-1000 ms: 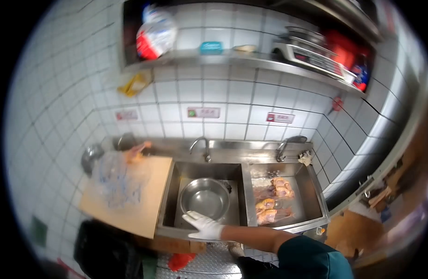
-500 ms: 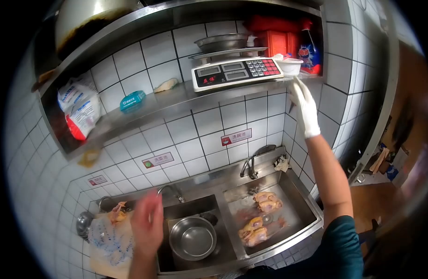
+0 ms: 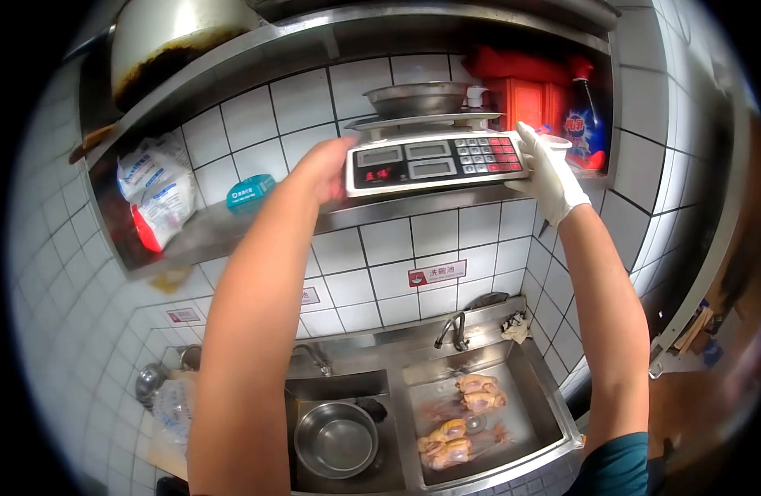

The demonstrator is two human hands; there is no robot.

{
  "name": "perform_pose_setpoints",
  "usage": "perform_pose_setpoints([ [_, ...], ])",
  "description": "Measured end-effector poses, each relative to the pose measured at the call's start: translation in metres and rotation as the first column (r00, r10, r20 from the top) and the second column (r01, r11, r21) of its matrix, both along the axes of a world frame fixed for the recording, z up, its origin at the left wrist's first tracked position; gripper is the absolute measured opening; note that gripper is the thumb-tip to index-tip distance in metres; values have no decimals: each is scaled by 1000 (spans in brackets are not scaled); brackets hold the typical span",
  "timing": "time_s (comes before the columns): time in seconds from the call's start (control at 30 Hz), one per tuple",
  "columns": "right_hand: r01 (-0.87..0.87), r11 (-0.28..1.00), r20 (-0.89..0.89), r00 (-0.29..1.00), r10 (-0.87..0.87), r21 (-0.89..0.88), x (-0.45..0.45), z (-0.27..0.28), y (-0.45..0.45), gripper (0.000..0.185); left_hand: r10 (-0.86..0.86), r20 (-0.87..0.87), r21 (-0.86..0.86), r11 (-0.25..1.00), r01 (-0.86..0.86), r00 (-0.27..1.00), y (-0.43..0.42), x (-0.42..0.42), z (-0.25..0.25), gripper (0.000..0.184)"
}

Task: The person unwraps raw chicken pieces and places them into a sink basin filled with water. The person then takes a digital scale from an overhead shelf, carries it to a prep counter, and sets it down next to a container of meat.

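Observation:
A white digital scale [image 3: 434, 161] with a keypad stands on the metal shelf, a steel bowl [image 3: 418, 98] on its top plate. My bare left hand [image 3: 324, 169] grips the scale's left end, its fingers partly hidden behind the casing. At the right end, my right hand [image 3: 552, 175], in a white glove, has its fingers wrapped round the edge of the scale. Just behind the glove sits a small white tub [image 3: 556, 142].
Shelf items are a white-and-red bag [image 3: 159, 190], a teal packet [image 3: 250, 192], a red box [image 3: 525, 105] and a blue bottle [image 3: 585, 124]. Below, raw poultry [image 3: 482, 393] lies in the right sink; a steel basin [image 3: 337, 440] sits in the left one.
The view has tilted up to the shelf. Both hands have risen, the left from above the sinks, the right from beside the tub, and have taken hold of the scale.

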State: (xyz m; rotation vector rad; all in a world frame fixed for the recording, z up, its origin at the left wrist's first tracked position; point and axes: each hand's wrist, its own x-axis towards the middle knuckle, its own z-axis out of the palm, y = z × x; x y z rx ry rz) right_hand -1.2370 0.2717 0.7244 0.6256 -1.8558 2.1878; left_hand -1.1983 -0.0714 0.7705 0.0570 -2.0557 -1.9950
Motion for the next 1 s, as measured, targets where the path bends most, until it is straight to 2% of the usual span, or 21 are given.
perform_pose_setpoints([
  [0.1, 65, 997, 31, 997, -66, 40, 2, -1, 0, 58, -18, 11, -4, 1000, 18, 1000, 4, 1, 0, 28],
  [0.13, 56, 997, -42, 998, -54, 48, -3, -7, 0, 53, -21, 39, 8, 1000, 20, 999, 5, 16, 2, 27],
  [0.2, 30, 999, -102, 994, -27, 25, 9, -4, -6, 40, 39, 54, 38, 998, -42, 998, 10, 43, 5, 29],
  [0.27, 1, 999, -66, 998, -4, -50, 42, 1, -14, 27, 26, 60, 95, 995, -31, 998, -1, 62, 7, 30],
  [0.33, -16, 993, -34, 999, 12, -113, 54, 6, -23, 29, 57, 34, 207, 976, -63, 998, 0, 78, 4, 32],
  [0.43, -83, 992, -51, 996, 78, -93, 76, 8, -28, 27, -51, 34, 265, 963, 40, 998, -17, 105, -1, 34],
  [0.47, -120, 986, -57, 992, 114, -114, 84, 5, -34, 28, -17, -8, 220, 975, 18, 1000, -16, 116, -7, 36],
  [0.5, -157, 979, -64, 987, 149, -133, 89, 2, -38, 28, -92, -4, 202, 975, 91, 996, -20, 132, -11, 41],
  [0.53, -204, 971, -51, 979, 199, -122, 87, -5, -41, 35, -42, -24, 204, 978, 46, 999, -14, 146, -17, 45],
  [0.57, -151, 986, -37, 988, 149, -76, 96, -7, -43, 42, 9, -45, 207, 978, 1, 999, -6, 158, -22, 50],
  [0.6, -132, 989, -97, 987, 125, -72, 95, -11, -47, 43, -67, -57, 232, 970, 78, 996, -7, 168, -25, 60],
  [0.63, -113, 991, -152, 983, 102, -69, 95, -18, -52, 44, -118, -83, 275, 952, 137, 990, -10, 177, -29, 62],
  [0.67, -100, 994, -102, 990, 94, -51, 112, -18, -54, 48, -118, -126, 322, 934, 154, 985, -7, 185, -32, 62],
  [0.7, -114, 991, -136, 985, 103, -76, 110, -23, -59, 47, -115, -171, 367, 914, 172, 979, -5, 192, -35, 62],
  [0.83, -175, 984, -127, 977, 169, -37, 128, -24, -61, 52, 32, -257, 455, 886, 92, 966, -19, 214, -46, 52],
  [0.97, -226, 973, -125, 965, 231, 49, 106, -4, -64, 61, 12, -298, 513, 845, 150, 954, -37, 238, -52, 48],
  [1.0, -85, 992, -116, 989, 96, 91, 115, 11, -64, 65, 29, -317, 506, 850, 143, 948, -40, 243, -54, 47],
])
